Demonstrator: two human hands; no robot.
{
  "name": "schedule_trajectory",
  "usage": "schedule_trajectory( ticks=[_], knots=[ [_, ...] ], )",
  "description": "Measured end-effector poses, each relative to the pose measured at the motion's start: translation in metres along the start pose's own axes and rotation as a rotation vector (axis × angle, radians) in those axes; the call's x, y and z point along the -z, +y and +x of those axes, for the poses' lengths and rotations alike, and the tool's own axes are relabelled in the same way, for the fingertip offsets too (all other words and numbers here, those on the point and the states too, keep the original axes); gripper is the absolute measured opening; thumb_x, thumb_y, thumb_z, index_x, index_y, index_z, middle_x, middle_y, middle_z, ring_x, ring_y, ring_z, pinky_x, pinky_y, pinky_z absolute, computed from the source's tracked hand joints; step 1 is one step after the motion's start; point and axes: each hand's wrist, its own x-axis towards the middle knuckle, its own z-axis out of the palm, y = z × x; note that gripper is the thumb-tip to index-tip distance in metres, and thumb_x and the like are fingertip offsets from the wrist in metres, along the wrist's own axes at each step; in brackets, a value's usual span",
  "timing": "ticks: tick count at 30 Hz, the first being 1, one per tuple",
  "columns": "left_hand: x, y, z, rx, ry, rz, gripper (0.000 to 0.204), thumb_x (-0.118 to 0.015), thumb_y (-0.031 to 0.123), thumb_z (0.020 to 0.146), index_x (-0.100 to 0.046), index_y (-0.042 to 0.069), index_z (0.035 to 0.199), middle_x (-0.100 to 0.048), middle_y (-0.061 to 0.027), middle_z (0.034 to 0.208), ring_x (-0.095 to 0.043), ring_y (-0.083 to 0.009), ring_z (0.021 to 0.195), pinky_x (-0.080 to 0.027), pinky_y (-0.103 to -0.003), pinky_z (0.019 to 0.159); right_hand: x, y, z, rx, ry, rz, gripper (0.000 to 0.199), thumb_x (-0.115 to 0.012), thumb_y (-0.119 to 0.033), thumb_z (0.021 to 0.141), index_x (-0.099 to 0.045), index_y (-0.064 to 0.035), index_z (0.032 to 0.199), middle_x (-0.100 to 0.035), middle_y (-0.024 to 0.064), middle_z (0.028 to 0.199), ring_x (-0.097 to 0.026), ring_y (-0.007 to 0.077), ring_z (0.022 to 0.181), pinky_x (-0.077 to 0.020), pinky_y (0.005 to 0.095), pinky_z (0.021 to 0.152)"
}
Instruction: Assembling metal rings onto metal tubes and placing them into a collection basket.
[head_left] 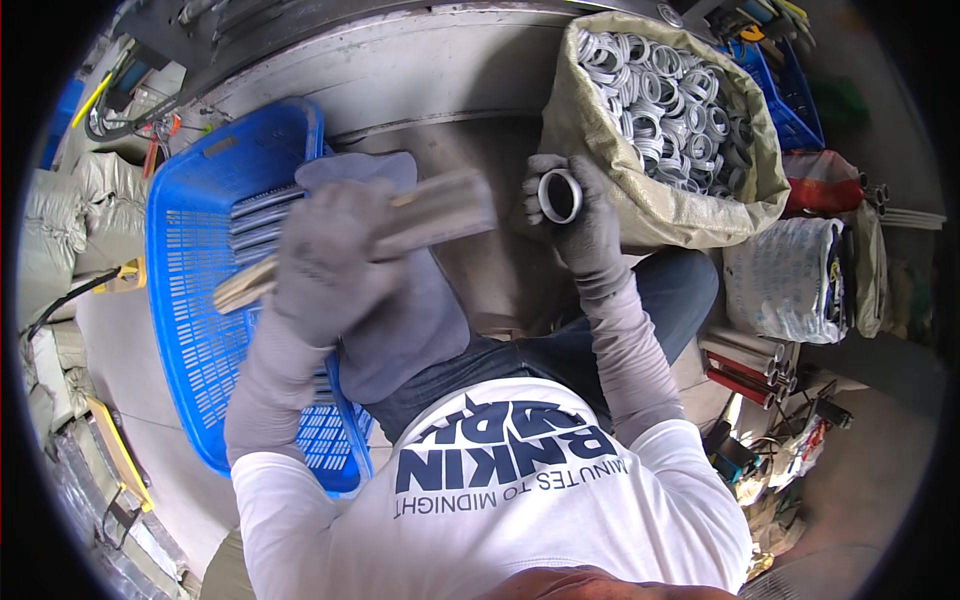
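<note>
From the head camera, the left hand, in a grey glove, is closed around a bundle of flat metal strips that runs from lower left to upper right across the blue plastic crate; motion blur hides how many strips there are. The right hand, also gloved, is wrapped around a short metal ring, its open bore facing up, held just beside the mouth of the woven sack.

The ring looks rigid, light and smooth, so it probably slips unless gripped around its outer wall, as the fingers do now. The strips appear stiff and thin-edged, likely heavier as a bunch; a hold near the middle keeps them balanced.

The sack is tan with its rim rolled down and is filled with many similar silvery rings. To its right stands a clear plastic bag of pale parts, and behind it a red and white bag. A second blue crate sits at the top right. Grey sacks pile up at the left edge.
</note>
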Motion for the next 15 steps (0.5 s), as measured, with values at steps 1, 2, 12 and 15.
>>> schedule_trajectory(
  ticks=[1,2,12,15],
  knots=[
    [-0.008,0.021,0.01,-0.04,-0.063,0.042,0.048,-0.082,0.031,0.071,-0.062,0.009,0.108,-0.065,-0.0095,0.094,-0.067,-0.0297,0.093,-0.051,-0.046,0.083,0.0,0.003,-0.004,-0.003,0.079,-0.036,0.05,-0.038,-0.04,0.114,-0.065,0.0008,0.126,-0.071,0.0107,0.098,-0.068,0.0174,0.082,-0.0567,0.0304,0.078],
    [-0.016,0.035,0.017,-0.047,-0.07,0.053,0.048,-0.082,0.031,0.071,-0.062,0.009,0.108,-0.065,-0.0095,0.094,-0.067,-0.0297,0.093,-0.051,-0.046,0.083,-0.008,0.0,-0.012,0.333,0.029,-0.538,0.052,-0.036,-0.039,0.114,-0.069,0.0016,0.114,-0.073,0.0137,0.1,-0.071,0.0246,0.089,-0.0565,0.0334,0.084],
    [-0.063,0.066,0.047,-0.045,-0.265,0.084,0.042,-0.079,0.031,0.073,-0.062,0.01,0.106,-0.066,-0.0092,0.092,-0.068,-0.0283,0.089,-0.054,-0.044,0.077,0.015,0.004,-0.014,0.741,0.052,-0.836,0.047,-0.039,-0.032,0.106,-0.071,0.002,0.107,-0.073,0.0166,0.105,-0.073,0.0314,0.098,-0.0558,0.0388,0.09],
    [-0.065,0.069,0.048,-0.061,-0.252,0.089,0.043,-0.08,0.031,0.073,-0.063,0.01,0.107,-0.065,-0.0088,0.092,-0.068,-0.0278,0.09,-0.053,-0.044,0.077,0.009,0.002,-0.022,0.616,0.1,-0.726,0.048,-0.039,-0.033,0.107,-0.071,0.0026,0.106,-0.072,0.0161,0.105,-0.072,0.0282,0.097,-0.055,0.0366,0.09]
  ],
)
